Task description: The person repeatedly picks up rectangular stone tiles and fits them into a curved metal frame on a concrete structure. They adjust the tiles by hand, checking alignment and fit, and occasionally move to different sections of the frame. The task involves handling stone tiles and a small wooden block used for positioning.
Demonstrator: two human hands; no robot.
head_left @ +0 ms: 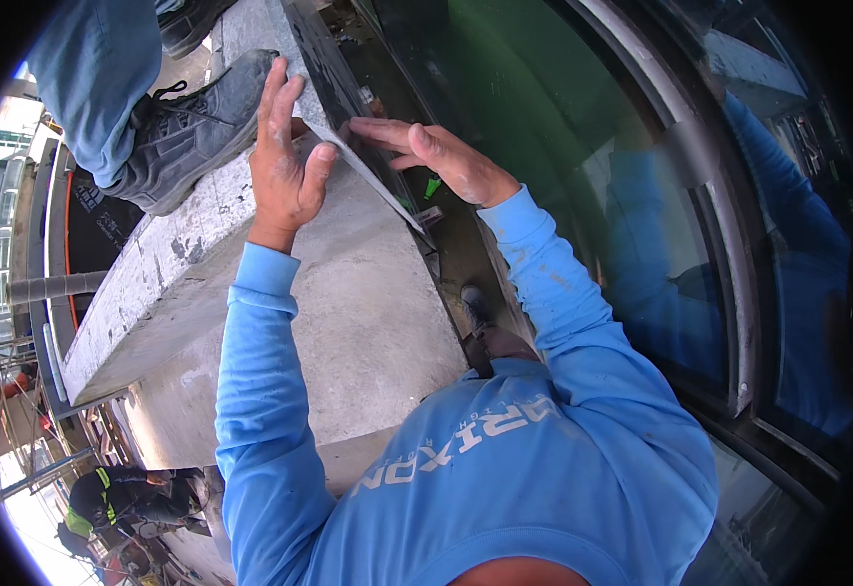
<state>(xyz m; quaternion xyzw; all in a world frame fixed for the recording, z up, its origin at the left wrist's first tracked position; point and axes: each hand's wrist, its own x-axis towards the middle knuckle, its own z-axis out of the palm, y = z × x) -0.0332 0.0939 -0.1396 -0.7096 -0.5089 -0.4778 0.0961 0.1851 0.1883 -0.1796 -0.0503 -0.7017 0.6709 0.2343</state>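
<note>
My left hand [288, 166] is raised over a pale concrete ledge [202, 230], fingers stretched up and thumb apart, close to the toe of a dark work shoe [202, 127]. My right hand [451, 164] reaches in from the right with its fingers straight and pointing left, thumb lifted. Between the two hands runs a thin grey strip or panel edge [373, 179], slanting along the side of the concrete. The right fingertips are near its far side; whether they touch it is unclear. Neither hand is closed around anything. Pale dust marks both hands.
Another person in jeans [94, 78] stands on the ledge at upper left. Dark-framed glass [563, 127] borders the right side. A narrow gap holds a small green object [432, 187]. Scaffold pipes [50, 474] and a worker in a reflective vest [104, 498] are at lower left.
</note>
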